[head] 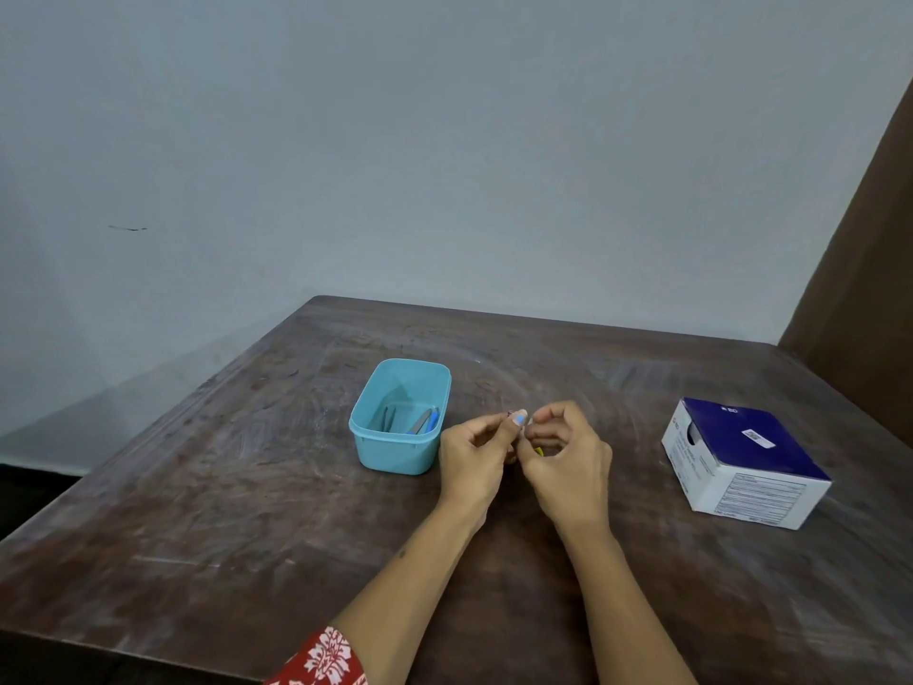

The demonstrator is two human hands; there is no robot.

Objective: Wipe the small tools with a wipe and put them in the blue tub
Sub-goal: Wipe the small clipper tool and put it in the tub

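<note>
Near edge: a red patterned sleeve (326,657) on the left forearm. Both forearms reach forward over the brown worktop (197,511). Left hand (477,452) and right hand (563,454) meet at mid-worktop, fingers curled, tips touching. Between them a small item (519,418), bluish at the top, pinched by both; too small and hidden to tell its axis or whether it is tool or wipe. A yellow speck (539,452) shows under the right fingers. Just left of the hands, the tub (401,462), long axis running away from the viewer. Inside, tools (422,421) lie roughly along that axis. Well right, a white-and-navy box (741,462). Beyond, a pale wall (444,140).
</note>
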